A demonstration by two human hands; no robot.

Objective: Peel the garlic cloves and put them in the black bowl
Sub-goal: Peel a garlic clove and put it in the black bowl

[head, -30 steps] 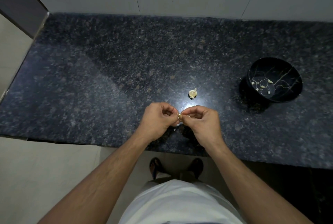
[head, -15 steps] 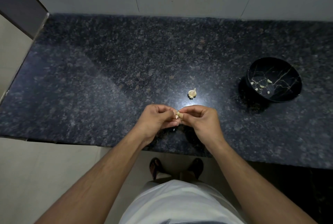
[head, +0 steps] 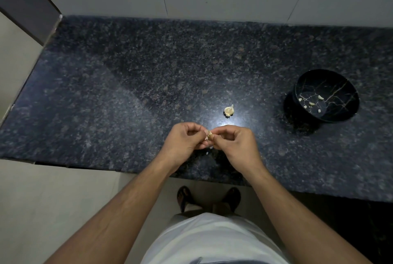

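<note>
With both hands, left hand (head: 184, 138) and right hand (head: 235, 143), pinching the garlic clove (head: 210, 135) at lower centre of frame above the table (head: 106, 93), strip skin completely before reaching right to the black bowl (head: 326, 95).

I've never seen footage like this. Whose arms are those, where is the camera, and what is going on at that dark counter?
There is no machine here: the arms belong to a person, and the camera sits on their head, looking forward and down. That is why you see their shirt and feet at the bottom. The left hand and right hand meet over the near edge of the speckled dark countertop, both pinching one small garlic clove to peel it. Just beyond the hands a piece of garlic lies on the stone. To the right stands a black bowl with a few pale cloves inside. A few pale flecks lie below the hands.
</note>
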